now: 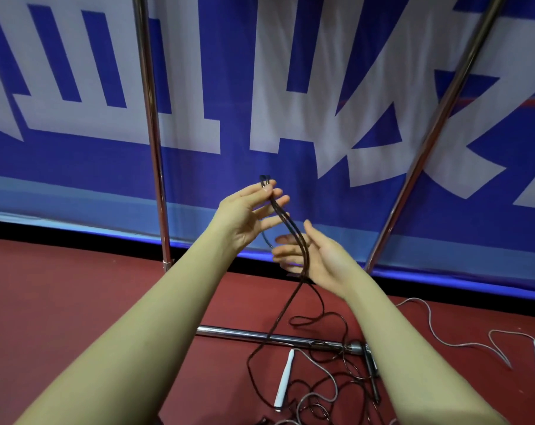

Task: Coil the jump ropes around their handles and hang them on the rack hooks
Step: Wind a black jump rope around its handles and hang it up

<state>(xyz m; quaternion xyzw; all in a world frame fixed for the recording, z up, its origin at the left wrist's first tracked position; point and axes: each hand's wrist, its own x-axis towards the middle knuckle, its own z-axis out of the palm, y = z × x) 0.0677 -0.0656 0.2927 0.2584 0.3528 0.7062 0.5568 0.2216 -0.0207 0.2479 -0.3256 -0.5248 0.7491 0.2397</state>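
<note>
Sports hall/gym: red sport floor (76,302), big blue-white banner (290,87) along wall, chrome rack poles (151,133), jump ropes (321,378) w/ white handles (284,380) on floor.
</note>
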